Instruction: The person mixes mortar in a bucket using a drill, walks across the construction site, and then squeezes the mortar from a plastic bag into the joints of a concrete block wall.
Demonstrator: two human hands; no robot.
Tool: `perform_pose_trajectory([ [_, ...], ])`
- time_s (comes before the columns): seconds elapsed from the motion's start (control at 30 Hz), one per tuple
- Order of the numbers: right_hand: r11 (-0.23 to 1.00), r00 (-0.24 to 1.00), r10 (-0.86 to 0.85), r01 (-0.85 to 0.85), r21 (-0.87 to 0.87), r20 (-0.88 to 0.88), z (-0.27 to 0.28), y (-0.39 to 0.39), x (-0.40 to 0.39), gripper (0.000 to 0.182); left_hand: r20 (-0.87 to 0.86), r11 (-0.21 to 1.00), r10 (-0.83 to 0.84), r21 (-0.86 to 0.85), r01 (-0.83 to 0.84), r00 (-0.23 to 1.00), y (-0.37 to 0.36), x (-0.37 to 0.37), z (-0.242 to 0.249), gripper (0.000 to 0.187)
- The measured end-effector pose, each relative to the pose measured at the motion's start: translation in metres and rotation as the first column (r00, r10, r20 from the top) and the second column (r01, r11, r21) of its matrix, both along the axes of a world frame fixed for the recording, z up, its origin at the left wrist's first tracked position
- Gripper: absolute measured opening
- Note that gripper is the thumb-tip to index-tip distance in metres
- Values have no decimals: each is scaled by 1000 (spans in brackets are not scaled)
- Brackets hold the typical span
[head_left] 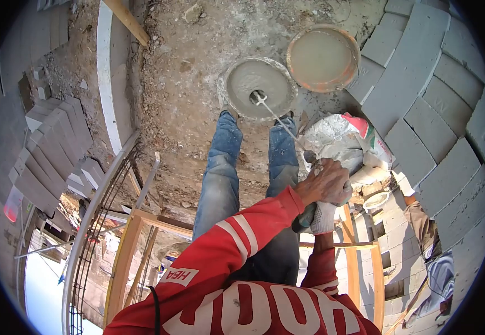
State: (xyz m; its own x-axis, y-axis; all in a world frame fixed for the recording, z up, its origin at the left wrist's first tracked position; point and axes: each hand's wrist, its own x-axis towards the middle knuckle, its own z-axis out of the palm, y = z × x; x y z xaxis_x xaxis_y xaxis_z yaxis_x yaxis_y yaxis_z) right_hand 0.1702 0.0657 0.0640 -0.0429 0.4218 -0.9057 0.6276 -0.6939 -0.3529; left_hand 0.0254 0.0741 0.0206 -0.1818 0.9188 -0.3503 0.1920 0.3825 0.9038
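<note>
I stand over a grey bucket [237, 75] full of wet grey mortar, my jeans-clad legs on either side of it. A metal mixing paddle shaft [278, 118] runs from the mortar up to a power mixer [305, 219] held at waist height. My left hand [326, 181], bare, grips the top of the mixer, its red sleeve reaching across my body. Just below it, my right hand [324, 218] in a white glove is closed on the mixer's handle.
An orange bucket [323, 56] of pale liquid stands right of the mortar bucket. An opened white bag [337, 139] lies by my right leg. Grey blocks [421, 84] form a wall at right and a stack [52, 145] at left. Wooden frame [133, 234] and rebar [89, 223] lie lower left. Another person's leg [420, 220] shows at right.
</note>
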Motion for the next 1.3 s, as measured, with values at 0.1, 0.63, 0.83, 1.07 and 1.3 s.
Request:
perform_pose_trajectory([
  [0.1,997,997,26,-21,-76,72,0,2,-7,40,113,993,-40,-103,52,993,4,-20,9,34],
  [0.63,984,991,-136,133,117,17,-32,-8,1,46,62,997,-5,-83,10,998,8,-26,0,37],
  [0.83,979,990,-143,140,147,10,-34,-1,2,46,-11,996,-48,-72,47,999,15,-22,-3,35],
  [1.07,974,989,-148,145,176,6,-35,3,3,46,-16,993,112,-41,-112,994,17,-10,-1,37],
  [1.3,967,987,-162,157,200,10,-36,3,10,46,140,992,-46,-113,62,989,23,-21,-1,35],
])
